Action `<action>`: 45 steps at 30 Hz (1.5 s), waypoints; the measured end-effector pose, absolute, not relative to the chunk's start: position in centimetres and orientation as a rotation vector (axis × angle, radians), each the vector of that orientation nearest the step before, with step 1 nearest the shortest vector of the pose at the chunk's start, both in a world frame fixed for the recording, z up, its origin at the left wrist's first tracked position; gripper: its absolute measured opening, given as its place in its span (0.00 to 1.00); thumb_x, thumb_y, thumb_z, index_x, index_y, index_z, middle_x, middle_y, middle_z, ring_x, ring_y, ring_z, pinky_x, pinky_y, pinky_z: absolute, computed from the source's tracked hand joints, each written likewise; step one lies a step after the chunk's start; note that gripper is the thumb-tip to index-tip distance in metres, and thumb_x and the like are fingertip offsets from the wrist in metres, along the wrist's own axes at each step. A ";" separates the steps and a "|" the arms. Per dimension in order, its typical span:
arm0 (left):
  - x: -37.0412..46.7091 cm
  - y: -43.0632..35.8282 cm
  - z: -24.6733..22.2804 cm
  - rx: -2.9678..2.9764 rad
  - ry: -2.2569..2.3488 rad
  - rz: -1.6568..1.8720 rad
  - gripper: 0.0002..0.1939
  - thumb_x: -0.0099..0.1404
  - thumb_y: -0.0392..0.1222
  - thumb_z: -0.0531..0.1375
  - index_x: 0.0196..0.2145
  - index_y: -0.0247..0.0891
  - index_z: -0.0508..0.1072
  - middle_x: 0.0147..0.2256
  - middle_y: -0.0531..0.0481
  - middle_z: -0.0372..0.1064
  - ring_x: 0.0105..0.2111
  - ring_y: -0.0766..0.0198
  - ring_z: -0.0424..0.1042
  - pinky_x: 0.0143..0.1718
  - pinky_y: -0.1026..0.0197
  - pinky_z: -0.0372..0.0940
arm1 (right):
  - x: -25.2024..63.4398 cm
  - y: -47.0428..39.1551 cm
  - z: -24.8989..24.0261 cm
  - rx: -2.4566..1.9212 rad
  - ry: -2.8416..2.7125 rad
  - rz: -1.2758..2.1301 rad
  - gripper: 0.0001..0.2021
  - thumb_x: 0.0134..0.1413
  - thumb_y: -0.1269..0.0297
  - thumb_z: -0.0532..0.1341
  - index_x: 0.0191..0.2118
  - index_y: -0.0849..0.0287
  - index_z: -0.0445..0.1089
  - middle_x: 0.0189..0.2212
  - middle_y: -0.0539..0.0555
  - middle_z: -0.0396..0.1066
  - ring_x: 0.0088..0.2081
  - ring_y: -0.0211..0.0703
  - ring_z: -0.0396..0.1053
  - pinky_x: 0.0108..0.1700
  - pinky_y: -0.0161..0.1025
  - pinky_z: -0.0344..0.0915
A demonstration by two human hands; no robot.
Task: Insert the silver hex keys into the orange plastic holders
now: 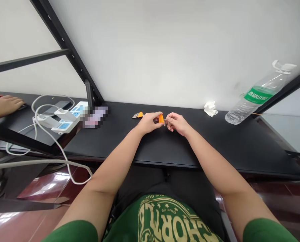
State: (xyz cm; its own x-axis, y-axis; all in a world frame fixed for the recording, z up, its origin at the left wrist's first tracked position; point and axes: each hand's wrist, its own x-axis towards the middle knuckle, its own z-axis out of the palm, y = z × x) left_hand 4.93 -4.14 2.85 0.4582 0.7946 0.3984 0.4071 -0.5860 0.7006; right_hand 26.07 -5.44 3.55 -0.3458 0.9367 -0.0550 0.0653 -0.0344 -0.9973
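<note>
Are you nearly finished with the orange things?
Maybe done: one orange piece, lying on the desk with a row of metal prongs.
In hand: the left hand holds another orange piece; the right hand seems to pinch a thin metal bit beside it.
Left: this one looks unfinished, but I can't tell how many bits remain.

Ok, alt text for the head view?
Left hand holds a small orange piece while the right hand pinches a thin rod beside it, over a black desk. Another orange piece with metal rods lies nearby; power strip left, tissue and bottle right.
</note>
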 end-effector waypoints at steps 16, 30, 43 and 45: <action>3.8 -3.3 1.7 2.291 1.126 0.762 0.27 0.61 0.42 0.63 0.58 0.43 0.72 0.44 0.49 0.78 0.42 0.56 0.78 0.49 0.55 0.72 | 30.8 -3.2 3.2 -1.844 -2.196 0.242 0.12 0.67 0.64 0.60 0.49 0.57 0.80 0.46 0.62 0.69 0.42 0.50 0.70 0.46 0.44 0.65; 3.7 -3.0 1.3 2.299 1.187 0.691 0.29 0.60 0.41 0.64 0.60 0.42 0.71 0.45 0.47 0.78 0.43 0.55 0.78 0.47 0.56 0.73 | 29.6 -3.7 3.6 -2.023 -2.237 0.147 0.10 0.60 0.71 0.60 0.44 0.60 0.79 0.50 0.64 0.70 0.51 0.57 0.66 0.48 0.46 0.64; 4.0 -3.0 1.6 2.410 1.126 0.695 0.24 0.61 0.40 0.63 0.55 0.42 0.73 0.40 0.49 0.78 0.39 0.55 0.76 0.42 0.57 0.69 | 26.6 -4.9 3.4 -1.447 -2.352 0.584 0.05 0.53 0.73 0.61 0.35 0.57 0.71 0.32 0.50 0.73 0.32 0.38 0.67 0.37 0.35 0.61; 4.1 -3.1 1.7 2.415 1.117 0.700 0.24 0.61 0.40 0.63 0.55 0.42 0.73 0.41 0.49 0.78 0.39 0.56 0.76 0.42 0.57 0.68 | 26.7 -4.8 3.3 -1.392 -2.343 0.589 0.04 0.55 0.73 0.60 0.34 0.58 0.70 0.33 0.50 0.72 0.33 0.39 0.67 0.38 0.36 0.62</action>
State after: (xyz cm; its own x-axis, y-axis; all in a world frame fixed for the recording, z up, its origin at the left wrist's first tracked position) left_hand 4.12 -3.10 1.66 0.5579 0.7830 0.2752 0.5893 -0.6072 0.5330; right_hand 26.68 -4.80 3.33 -0.4550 0.8863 0.0864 0.7399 0.4302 -0.5172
